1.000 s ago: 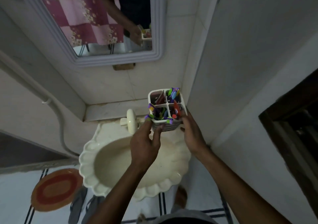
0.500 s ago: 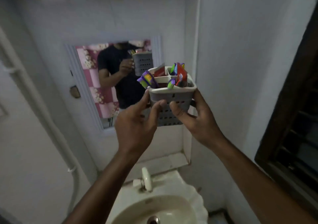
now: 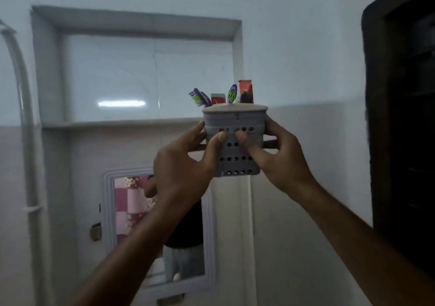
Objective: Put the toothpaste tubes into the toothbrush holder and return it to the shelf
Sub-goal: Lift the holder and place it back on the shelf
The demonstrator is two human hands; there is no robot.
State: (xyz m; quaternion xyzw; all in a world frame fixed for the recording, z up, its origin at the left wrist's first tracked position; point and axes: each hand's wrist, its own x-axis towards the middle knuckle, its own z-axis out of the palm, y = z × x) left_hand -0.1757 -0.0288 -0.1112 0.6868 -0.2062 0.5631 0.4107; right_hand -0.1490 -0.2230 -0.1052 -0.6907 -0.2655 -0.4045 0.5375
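On the far left a pale pipe [image 3: 22, 117] runs down the wall. Beside it a recessed shelf [image 3: 122, 123] opens in the tiled wall, its ledge bare where it shows, with a streak of light reflected on its back. Below it hangs a framed mirror [image 3: 211, 235], showing a pink checked cloth and part of the person. In front of the mirror the left hand [image 3: 181, 171] reaches up, thumb on the holder's near face and fingers [image 3: 200, 146] wrapped around its left side. The holder [image 3: 235, 141], a grey basket with rows of round holes, is held upright in the air, level with the ledge and just right of the recess. Purple-and-green toothbrushes [image 3: 200, 97] and two red tubes [image 3: 246, 90] stick out of its top; no lettering is legible. The right hand [image 3: 280, 155] closes on the holder's right side, thumb on the front. At the far right stands a dark frame [image 3: 400, 117].
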